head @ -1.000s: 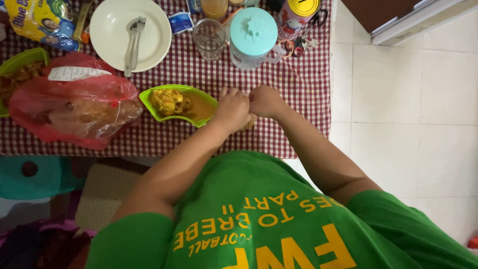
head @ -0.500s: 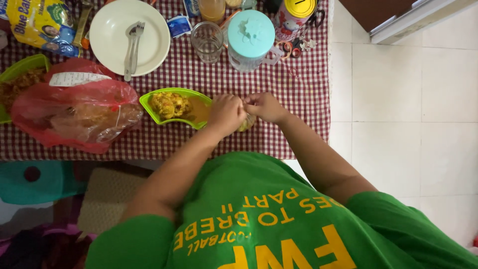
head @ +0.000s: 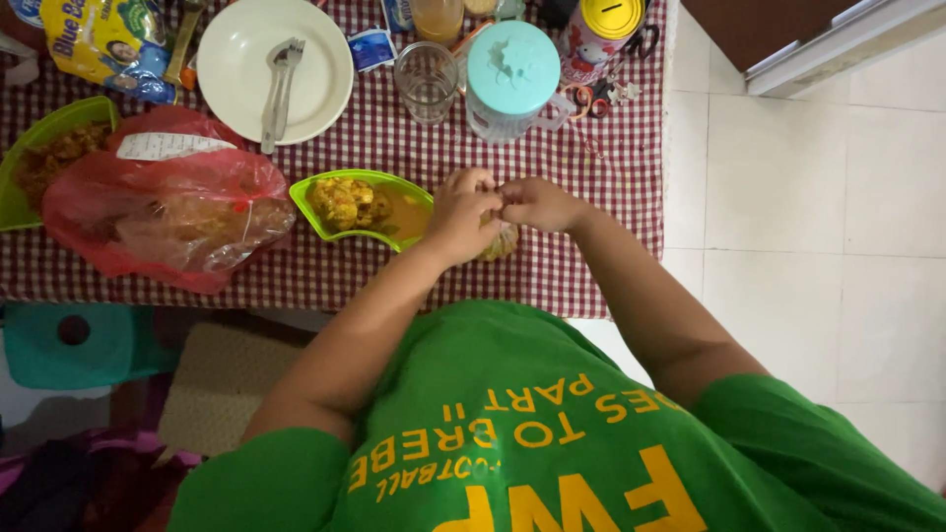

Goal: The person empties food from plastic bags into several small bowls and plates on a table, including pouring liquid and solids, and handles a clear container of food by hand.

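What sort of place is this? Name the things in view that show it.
Probably a home dining spot: a red checked tablecloth, a white plate with cutlery, a green dish of curry, and a white tiled floor.

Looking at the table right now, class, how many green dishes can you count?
2. One green dish of yellow curry sits just left of the left hand; another green dish lies at the table's left edge, partly behind the red plastic bag.

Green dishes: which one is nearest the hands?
The curved green dish of yellow curry, right beside the left hand. The other green dish, holding brownish food, sits at the table's far left edge, behind the red plastic bag.
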